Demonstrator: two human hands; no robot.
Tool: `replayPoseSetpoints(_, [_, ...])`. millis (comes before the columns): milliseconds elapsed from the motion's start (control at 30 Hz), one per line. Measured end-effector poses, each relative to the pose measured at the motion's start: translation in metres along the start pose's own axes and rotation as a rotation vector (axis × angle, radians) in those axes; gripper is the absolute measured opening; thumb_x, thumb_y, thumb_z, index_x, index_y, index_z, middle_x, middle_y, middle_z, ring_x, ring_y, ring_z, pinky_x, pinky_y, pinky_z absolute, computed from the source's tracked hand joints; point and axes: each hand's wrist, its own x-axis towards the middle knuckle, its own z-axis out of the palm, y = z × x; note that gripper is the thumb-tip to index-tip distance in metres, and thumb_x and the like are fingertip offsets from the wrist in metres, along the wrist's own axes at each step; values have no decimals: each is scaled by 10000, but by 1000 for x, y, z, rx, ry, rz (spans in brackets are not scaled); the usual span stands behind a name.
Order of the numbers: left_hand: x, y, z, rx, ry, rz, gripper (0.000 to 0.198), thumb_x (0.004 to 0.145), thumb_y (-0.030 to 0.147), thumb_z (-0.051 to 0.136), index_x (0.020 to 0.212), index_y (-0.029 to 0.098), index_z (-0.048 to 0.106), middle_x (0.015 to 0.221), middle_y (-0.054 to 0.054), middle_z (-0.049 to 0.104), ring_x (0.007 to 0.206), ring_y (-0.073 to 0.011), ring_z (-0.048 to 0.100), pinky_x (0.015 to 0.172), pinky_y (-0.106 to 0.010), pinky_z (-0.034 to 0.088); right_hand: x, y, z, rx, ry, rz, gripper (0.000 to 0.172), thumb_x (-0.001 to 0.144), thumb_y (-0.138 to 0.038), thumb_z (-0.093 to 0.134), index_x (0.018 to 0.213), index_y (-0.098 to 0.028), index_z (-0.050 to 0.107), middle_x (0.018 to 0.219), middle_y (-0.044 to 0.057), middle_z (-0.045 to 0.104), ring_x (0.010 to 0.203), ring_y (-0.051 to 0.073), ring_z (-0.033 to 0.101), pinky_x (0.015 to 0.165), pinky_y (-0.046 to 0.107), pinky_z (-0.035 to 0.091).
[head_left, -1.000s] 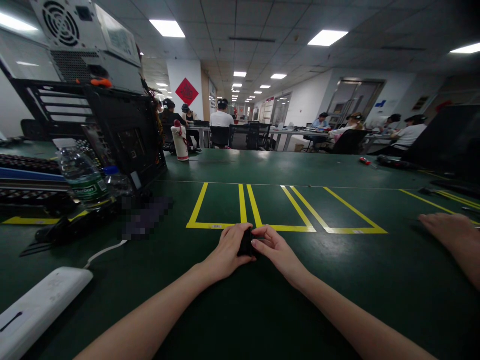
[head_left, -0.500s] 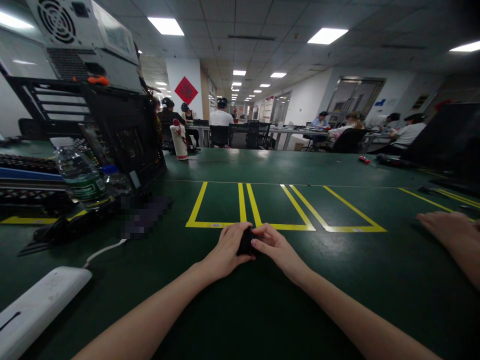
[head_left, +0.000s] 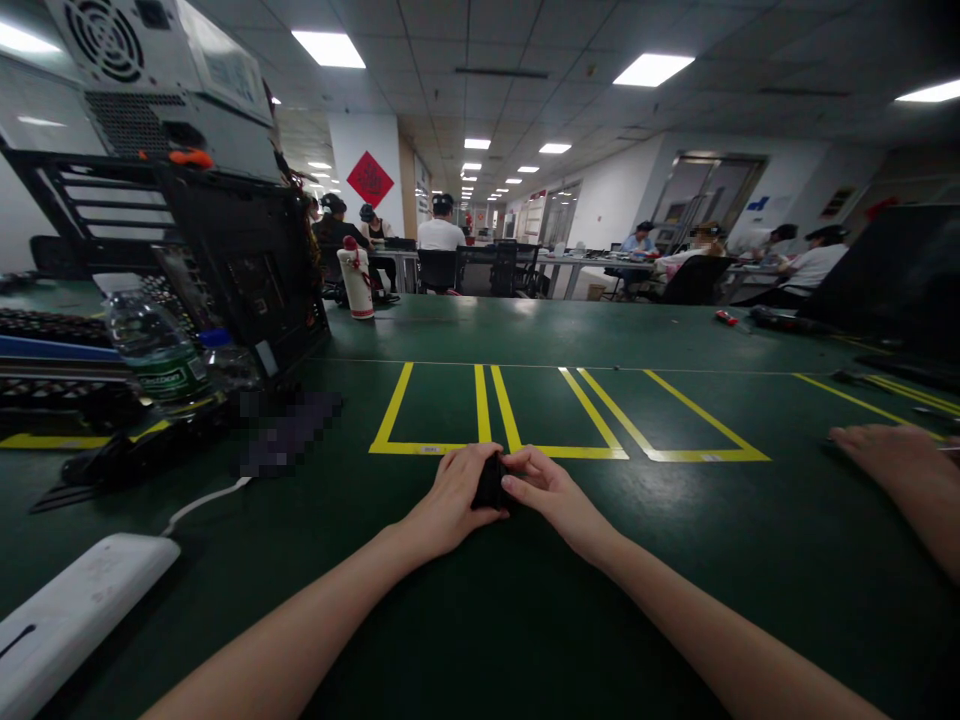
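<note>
Spread wide and green across the foreground as a table [head_left: 701, 525], marked in yellow and loaded at both sides.

Bore yellow tape [head_left: 483, 405] in three outlines near the middle, just below a thin pale line [head_left: 525, 367] running crosswise, with further strips toward the left and right. Carried on the left a white device [head_left: 86, 610] with a white cable [head_left: 202, 497], a black computer chassis [head_left: 255, 270] and, in front of it, dark clutter [head_left: 131, 442] too dim to name. Held a white bottle [head_left: 358, 285] with a red top near the far edge and, well apart on the right, a small red item [head_left: 725, 318].
</note>
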Motion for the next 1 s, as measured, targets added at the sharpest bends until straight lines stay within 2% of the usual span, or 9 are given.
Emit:
replayPoseSetpoints(200, [0,-3,2,5,1,-3,622,682,245,623,1191,281,265,1199,-34,393,1116,-246,359,925,-450,318,1,4,-1,-64,53,21,278,726,-310,547,983,-219,499,1025,34,523,970,173,499,862,361,388])
replayPoseSetpoints(433, [0,-4,3,8,3,5,592,682,244,622,1170,269,288,1171,-37,413,1095,-242,373,925,-442,313,2,4,-2,44,-54,-2,306,665,-268,620,922,-219,462,985,19,527,952,164,521,861,360,395])
replayPoseSetpoints(600, [1,-2,3,9,15,6,603,674,237,629,1169,278,286,1175,-35,407,1101,-245,373,917,-443,324,1,2,0,-1,19,-6,201,709,-318,567,859,-207,493,939,14,542,917,157,521,832,343,405])
replayPoseSetpoints(767, [1,-2,2,15,8,10,611,686,243,619,1187,264,270,1183,-40,402,1108,-241,363,928,-430,320,2,6,0,-37,63,9,270,724,-330,547,969,-222,509,1012,34,532,989,176,492,885,371,369])
replayPoseSetpoints(867, [0,-1,1,14,10,11,601,686,245,620,1181,261,279,1176,-39,408,1103,-236,366,928,-423,319,1,6,-1,-33,27,19,282,720,-310,558,979,-215,503,1039,40,521,1004,173,485,910,375,352])
replayPoseSetpoints(1000, [0,1,-1,4,-1,11,568,699,250,605,1171,269,288,1175,-36,411,1098,-234,374,916,-421,329,-2,3,0,41,-31,-6,304,667,-266,619,934,-228,478,1022,20,518,954,164,514,843,350,405])
